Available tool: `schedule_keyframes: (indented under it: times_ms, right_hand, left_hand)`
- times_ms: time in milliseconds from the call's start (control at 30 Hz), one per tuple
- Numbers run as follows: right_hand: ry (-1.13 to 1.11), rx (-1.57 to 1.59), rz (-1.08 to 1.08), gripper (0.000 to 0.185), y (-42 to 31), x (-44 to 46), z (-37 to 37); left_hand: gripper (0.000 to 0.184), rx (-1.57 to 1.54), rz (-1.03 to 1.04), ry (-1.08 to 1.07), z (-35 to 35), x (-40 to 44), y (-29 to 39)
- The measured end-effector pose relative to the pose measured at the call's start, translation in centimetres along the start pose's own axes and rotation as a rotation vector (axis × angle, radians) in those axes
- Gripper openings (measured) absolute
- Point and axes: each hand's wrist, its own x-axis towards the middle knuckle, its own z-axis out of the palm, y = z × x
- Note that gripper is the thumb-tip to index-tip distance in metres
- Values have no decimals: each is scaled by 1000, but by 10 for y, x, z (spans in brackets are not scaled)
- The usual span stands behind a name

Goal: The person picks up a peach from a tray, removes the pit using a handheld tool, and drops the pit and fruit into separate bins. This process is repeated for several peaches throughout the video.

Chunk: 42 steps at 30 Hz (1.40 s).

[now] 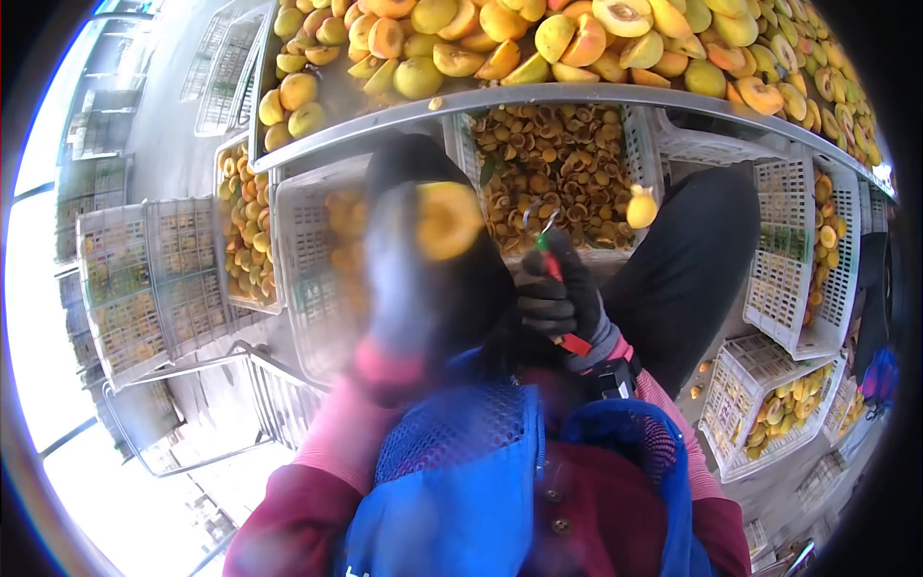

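Observation:
My left hand [404, 279], in a dark glove and smeared by motion, is at the left of my lap. At its fingers is a yellow peach half [449, 221], cut face and hollow visible. My right hand [562, 298], in a grey-black glove, is closed around a pitting tool [551, 258] with a red and green handle and a curved metal tip pointing away from me. Beyond the tip is a crate [465, 159] of brown pits and scraps. A small yellow fruit piece [641, 207] shows near its right edge; whether it touches anything I cannot tell.
A metal-edged table [538, 94] heaped with halved peaches [577, 43] spans the top. A blurred plastic crate [308, 260] stands left of my legs, near a fruit-filled crate [246, 226]. More crates [784, 279] are at right. A metal frame [255, 375] is at lower left.

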Motion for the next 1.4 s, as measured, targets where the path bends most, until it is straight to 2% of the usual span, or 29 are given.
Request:
schedule_keyframes:
  times_ms: [67,100,167,200,267,300,333,367,400,433,500,567,600,633,700,767,833,900,933,967,1000,1033,1067,1167,1233,1267,1300,1367,1400]
  right_hand:
    - [35,8,60,48,-7,-2,-13]
    - [56,15,96,48,-10,-2,-15]
    - [88,-64,79,49,-15,0,-9]
    - [108,-89,67,49,-18,2,-7]
    - [161,-86,33,49,-22,8,-13]
    - [200,-59,15,49,-23,9,-23]
    - [241,-35,0,48,-25,9,-30]
    - [260,-64,-4,47,-29,9,-33]
    - [278,-91,-10,46,-32,8,-35]
    - [296,-117,-16,45,-34,7,-36]
    - [497,-308,-153,44,-31,8,-7]
    - [612,-426,-250,43,-32,8,2]
    - [626,-451,-279,42,-36,8,0]
    - [643,-469,-306,42,-36,7,-2]
    - [621,-477,-321,42,-39,6,6]
    - [596,-519,-324,40,-34,6,26]
    - [549,-598,-316,36,-24,20,59]
    - [589,-711,-358,31,-11,37,86]
    - [608,-770,-381,28,-8,42,92]
    - [625,-819,-463,26,-8,45,93]
    - [637,-867,-542,25,-8,47,93]
    - [644,-914,-620,24,-8,49,93]
    - [523,-885,-596,26,-13,43,88]
    - [306,-1034,-466,39,-36,35,71]
    - [335,-1174,-428,40,-39,30,73]
    - [347,-1220,-447,37,-38,30,70]
    - [359,-1266,-466,35,-36,30,68]
    - [581,-1694,-623,30,-25,28,68]
    - [627,-1826,-691,28,-16,26,68]
  left_hand:
    - [32,291,309,21,-47,38,-6]
    - [35,333,254,-22,-66,60,2]
    - [37,1289,272,-130,-93,87,-11]
    - [36,1271,284,-206,-97,101,-18]
    - [34,820,-7,-96,-42,108,30]
    - [34,792,139,-71,-18,115,36]
    - [35,905,286,-91,1,132,28]
    - [41,1088,278,-213,21,146,32]
    - [52,1188,257,-271,39,159,26]
    - [54,1260,197,-362,49,177,20]
    - [59,1398,88,-551,68,210,10]
    - [47,1472,130,-594,70,228,10]
    - [53,1362,212,-539,63,231,6]
    - [49,1270,158,-505,58,227,17]
    - [43,581,118,-460,35,211,9]
    - [43,-92,-62,-503,28,159,36]
    - [50,-132,-65,-544,40,104,57]
    - [52,-102,30,-640,43,70,50]
    - [52,-39,177,-687,50,57,50]
    - [49,-304,48,-638,58,43,46]
    - [46,-24,226,-572,56,38,32]
    - [43,104,260,-537,53,36,26]
    - [41,232,291,-501,51,33,22]
    - [41,57,-62,-572,47,26,29]
    - [40,-179,-320,-676,42,37,46]
    - [39,-140,-396,-735,39,40,48]
    - [39,-92,-302,-707,39,40,47]
    - [39,5,-117,-643,41,34,39]
    - [37,-43,-87,-508,46,26,27]
